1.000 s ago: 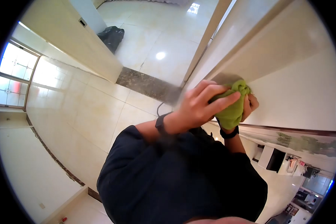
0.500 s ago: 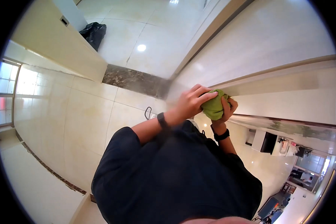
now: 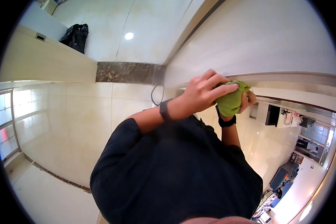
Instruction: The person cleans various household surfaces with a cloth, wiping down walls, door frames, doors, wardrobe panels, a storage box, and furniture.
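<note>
A bunched green cloth (image 3: 229, 103) is clamped between the left hand (image 3: 202, 93) and the right hand (image 3: 249, 100), near the edge of a pale panel (image 3: 265, 44). Farther out, a black bag (image 3: 77, 38) is seen past a dark stone threshold (image 3: 125, 72).

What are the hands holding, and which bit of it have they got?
A bunched-up green cloth. The left hand holds its left side, and the right hand holds its right side.
</note>
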`<move>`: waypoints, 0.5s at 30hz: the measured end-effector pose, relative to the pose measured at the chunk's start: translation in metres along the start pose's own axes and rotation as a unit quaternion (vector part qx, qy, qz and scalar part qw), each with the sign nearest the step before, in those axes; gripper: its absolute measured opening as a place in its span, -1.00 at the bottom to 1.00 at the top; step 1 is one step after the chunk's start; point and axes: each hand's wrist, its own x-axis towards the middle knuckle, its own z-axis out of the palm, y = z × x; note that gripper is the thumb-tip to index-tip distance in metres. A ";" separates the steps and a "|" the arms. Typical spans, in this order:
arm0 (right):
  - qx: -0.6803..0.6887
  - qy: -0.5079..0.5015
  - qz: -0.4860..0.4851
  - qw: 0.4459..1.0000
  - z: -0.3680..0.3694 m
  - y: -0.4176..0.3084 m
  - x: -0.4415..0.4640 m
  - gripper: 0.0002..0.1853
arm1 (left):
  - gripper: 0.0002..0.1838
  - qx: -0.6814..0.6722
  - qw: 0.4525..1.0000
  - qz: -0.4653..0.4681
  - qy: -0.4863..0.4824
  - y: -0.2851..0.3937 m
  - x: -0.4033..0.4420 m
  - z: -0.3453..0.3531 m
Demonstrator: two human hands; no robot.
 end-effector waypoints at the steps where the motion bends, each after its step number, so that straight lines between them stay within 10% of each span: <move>1: 0.036 -0.019 0.037 0.998 -0.004 0.012 -0.026 -0.56 | -0.49 0.007 1.000 -0.014 -0.019 -0.006 -0.012 0.001; 15: -0.061 -0.160 0.042 0.984 -0.034 0.009 -0.047 -0.55 | -0.55 -0.057 0.993 0.041 -0.092 -0.029 -0.002 -0.015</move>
